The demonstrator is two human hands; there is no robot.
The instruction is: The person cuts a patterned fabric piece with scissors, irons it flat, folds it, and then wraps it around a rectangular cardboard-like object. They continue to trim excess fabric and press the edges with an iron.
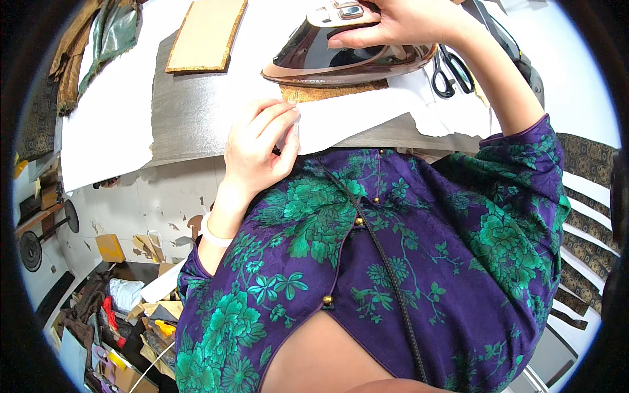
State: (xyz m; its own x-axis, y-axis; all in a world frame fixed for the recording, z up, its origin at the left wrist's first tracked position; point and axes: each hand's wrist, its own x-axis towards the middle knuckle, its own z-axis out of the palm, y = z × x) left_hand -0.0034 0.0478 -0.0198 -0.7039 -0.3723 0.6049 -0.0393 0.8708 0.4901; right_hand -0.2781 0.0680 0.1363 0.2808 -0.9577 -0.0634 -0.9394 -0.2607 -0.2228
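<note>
My right hand (409, 23) is closed on an electric iron (354, 62) with a dark glossy body and a copper-coloured base edge. Its thumb lies along the iron's near side; the other fingers are partly cut off by the upper edge. The iron rests on a golden-brown patterned fabric piece (334, 90), mostly hidden beneath it. A white sheet (354, 118), paper or cloth, overlaps the fabric's near edge. My left hand (262, 134) is closed at that sheet's left end, fingers curled and thumb tucked in, just left of and nearer than the iron's tip.
Black-handled scissors (452, 73) lie right of the iron. A beige panel with golden edging (206, 36) lies on a grey board (187, 118) at the left. Green and brown fabrics (108, 39) hang over the far left. Cluttered materials (131, 314) fill the area below left.
</note>
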